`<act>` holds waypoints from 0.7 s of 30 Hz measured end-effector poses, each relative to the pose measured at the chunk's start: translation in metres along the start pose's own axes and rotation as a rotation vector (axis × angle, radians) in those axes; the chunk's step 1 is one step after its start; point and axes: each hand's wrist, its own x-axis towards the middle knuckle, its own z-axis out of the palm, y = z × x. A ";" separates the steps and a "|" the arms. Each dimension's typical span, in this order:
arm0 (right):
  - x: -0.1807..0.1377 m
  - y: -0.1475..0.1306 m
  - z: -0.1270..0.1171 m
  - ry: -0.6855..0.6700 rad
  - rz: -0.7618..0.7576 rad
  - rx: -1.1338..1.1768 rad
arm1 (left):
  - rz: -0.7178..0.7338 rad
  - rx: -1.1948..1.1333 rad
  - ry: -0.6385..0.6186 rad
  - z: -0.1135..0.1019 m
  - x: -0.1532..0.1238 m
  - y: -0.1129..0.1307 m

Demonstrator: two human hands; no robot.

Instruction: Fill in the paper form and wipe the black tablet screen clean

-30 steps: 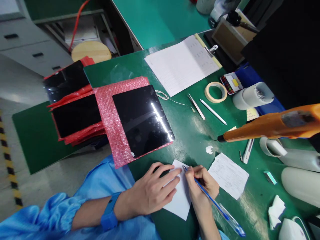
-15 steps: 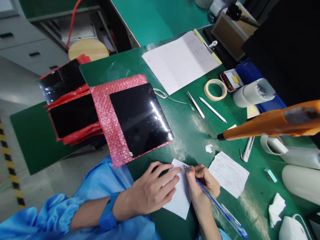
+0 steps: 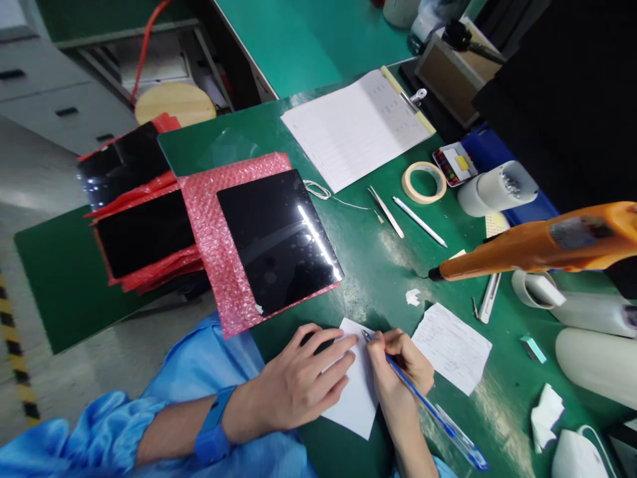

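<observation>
Right hand gripping blue pen, left hand flat on paper slip

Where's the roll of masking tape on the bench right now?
In the head view, the masking tape roll lies flat on the green mat, upper right, between the white pen and the small paint palette, just below the clipboard.

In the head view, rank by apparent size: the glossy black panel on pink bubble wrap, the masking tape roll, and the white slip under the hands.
1. Glossy black panel, clearly largest.
2. White paper slip, partly covered by the hands and nearer the camera.
3. Beige masking tape roll, smallest.
</observation>
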 end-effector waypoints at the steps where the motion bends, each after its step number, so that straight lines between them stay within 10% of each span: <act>1: -0.001 0.000 0.000 0.001 0.004 0.003 | 0.000 -0.005 -0.005 0.000 0.000 0.000; 21: 0.000 0.001 0.003 0.041 -0.007 0.000 | 0.010 0.005 0.013 0.000 0.002 -0.001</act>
